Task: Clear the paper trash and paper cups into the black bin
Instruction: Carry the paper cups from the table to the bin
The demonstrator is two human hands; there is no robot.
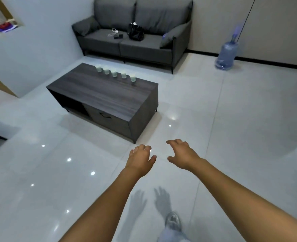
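Several white paper cups (pixel 114 73) stand upright in a row along the far edge of a dark wooden coffee table (pixel 98 95). My left hand (pixel 140 158) and my right hand (pixel 182 154) are stretched out in front of me over the floor, short of the table's near right corner. Both hold nothing, and their fingers hang loosely curled. No black bin and no loose paper trash shows in this view.
A grey sofa (pixel 133 30) stands behind the table, with a black bag (pixel 135 33) and a cable on its seat. A blue water jug (pixel 227 55) stands on the floor by the right wall. A white partition (pixel 32 49) rises at the left. My shoe (pixel 174 220) is below.
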